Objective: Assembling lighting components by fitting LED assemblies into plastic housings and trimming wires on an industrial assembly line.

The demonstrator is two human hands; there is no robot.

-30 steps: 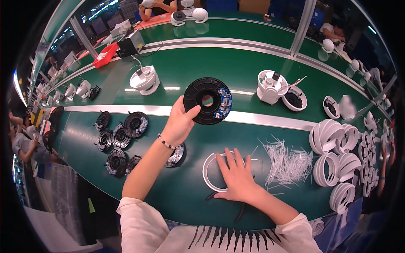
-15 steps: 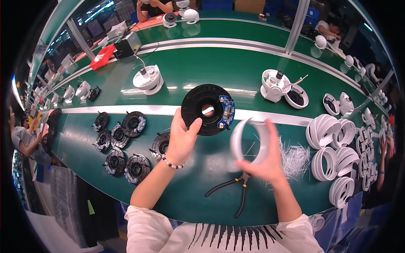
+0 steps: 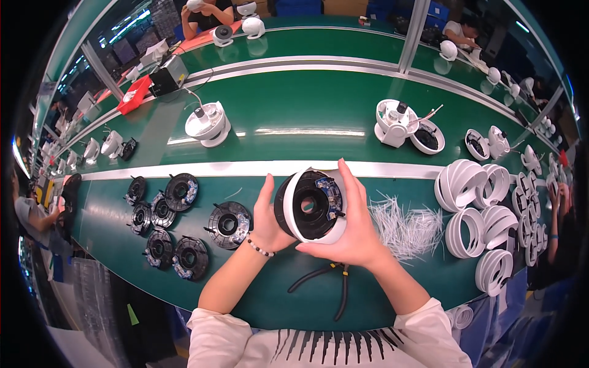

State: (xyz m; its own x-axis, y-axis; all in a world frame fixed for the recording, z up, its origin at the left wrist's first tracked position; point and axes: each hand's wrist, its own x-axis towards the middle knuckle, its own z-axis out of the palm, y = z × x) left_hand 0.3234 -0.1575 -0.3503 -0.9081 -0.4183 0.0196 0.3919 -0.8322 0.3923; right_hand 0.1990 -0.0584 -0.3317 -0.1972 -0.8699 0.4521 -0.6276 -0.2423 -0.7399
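Above the bench in front of me, a black round plate [image 3: 303, 212] with a blue circuit board on it sits tilted inside a white plastic ring [image 3: 337, 233]. My left hand [image 3: 270, 222] is closed on the black plate's left side, its fingers partly hidden behind it. From the right, my right hand [image 3: 361, 233] wraps round the white ring, thumb along the lower rim and fingers at its far side. Cutting pliers with black handles [image 3: 342, 293] lie on the green bench just below, their jaws partly hidden by my right hand.
Several black plates with boards [image 3: 229, 224] lie to the left. At right are a heap of thin white strips [image 3: 407, 229] and stacks of white rings [image 3: 464, 233]. White camera-like housings [image 3: 208, 124] stand on the green conveyor [image 3: 294, 98] beyond a pale rail. Other people work farther off.
My hands have come together: the white ring moved left onto the black plate, which came lower and nearer. The view has shifted slightly.
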